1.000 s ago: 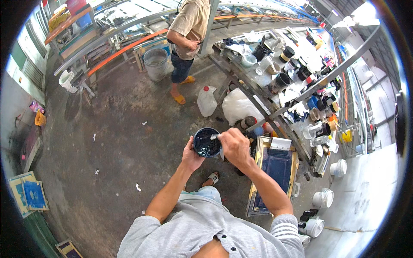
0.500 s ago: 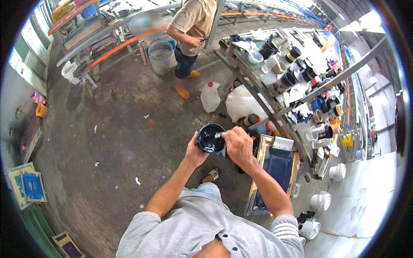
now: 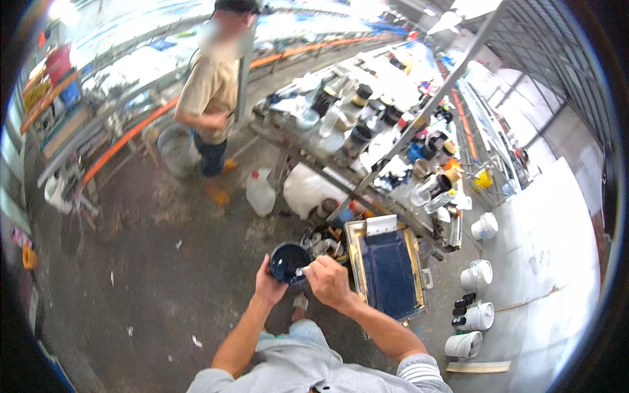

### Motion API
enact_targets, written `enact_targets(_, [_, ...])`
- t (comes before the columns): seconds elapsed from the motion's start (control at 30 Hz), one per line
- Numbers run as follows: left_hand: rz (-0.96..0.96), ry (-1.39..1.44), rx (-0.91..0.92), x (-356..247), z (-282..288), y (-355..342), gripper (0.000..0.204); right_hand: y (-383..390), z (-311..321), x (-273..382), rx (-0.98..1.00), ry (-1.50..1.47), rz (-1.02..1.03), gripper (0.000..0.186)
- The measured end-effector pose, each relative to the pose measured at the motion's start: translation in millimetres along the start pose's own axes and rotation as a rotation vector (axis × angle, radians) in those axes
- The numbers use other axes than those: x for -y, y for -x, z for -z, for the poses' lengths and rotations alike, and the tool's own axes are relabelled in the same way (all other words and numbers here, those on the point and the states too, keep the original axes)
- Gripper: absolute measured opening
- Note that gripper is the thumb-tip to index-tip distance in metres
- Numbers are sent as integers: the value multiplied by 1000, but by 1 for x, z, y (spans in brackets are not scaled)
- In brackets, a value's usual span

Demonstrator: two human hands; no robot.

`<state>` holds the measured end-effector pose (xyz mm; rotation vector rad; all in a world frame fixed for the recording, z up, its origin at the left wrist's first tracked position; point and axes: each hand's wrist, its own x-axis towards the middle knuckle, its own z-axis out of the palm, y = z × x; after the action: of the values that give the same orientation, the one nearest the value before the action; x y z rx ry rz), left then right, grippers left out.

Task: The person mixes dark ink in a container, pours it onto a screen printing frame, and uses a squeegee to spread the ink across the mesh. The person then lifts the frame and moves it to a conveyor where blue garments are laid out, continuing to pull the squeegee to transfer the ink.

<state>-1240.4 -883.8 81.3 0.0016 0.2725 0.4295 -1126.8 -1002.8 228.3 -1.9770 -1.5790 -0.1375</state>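
Note:
My left hand (image 3: 267, 284) is closed around the side of a round tub (image 3: 290, 261) with glossy dark blue-black ink in it. The tub is held out in front of my body, above the floor. Over its right rim, my right hand (image 3: 329, 281) pinches a small whitish stirrer (image 3: 300, 272). The lower end of the stirrer goes into the tub; its full shape is hidden by my fingers and the ink. Just right of my right hand, a screen printing frame (image 3: 391, 269) with a dark blue mesh leans tilted.
A long table (image 3: 275, 126) crowded with pots and jars runs along the right. Beneath its near side are a white sack (image 3: 308, 191) and a translucent jug (image 3: 261, 194). White buckets (image 3: 476, 275) line the right wall. A person (image 3: 211, 105) stands at the far left beside a grey bin (image 3: 177, 150).
My view has swung up and to the right, so the tub and my hands appear lower and further left. The grip of both hands looks the same.

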Motion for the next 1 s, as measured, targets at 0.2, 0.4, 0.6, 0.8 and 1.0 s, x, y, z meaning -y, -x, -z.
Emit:
enact_targets(0.2, [72, -3, 38, 29, 19, 10, 48, 35, 25, -2, -25, 182, -77, 18])
enact_targets(0.4, [67, -25, 84, 71, 13, 29, 49, 62, 36, -19, -244, 82, -89, 20])
enact_targets(0.6, [-5, 19, 71, 110, 20, 66, 49, 124, 54, -2, -161, -99, -166, 22])
enact_targets(0.8, [-69, 8, -4, 149, 41, 119, 51, 183, 71, 19, -105, 42, -67, 20])
enact_targets(1.0, [-142, -118, 68, 166, 26, 159, 46, 146, 89, 13, 3, -27, 385, 4])
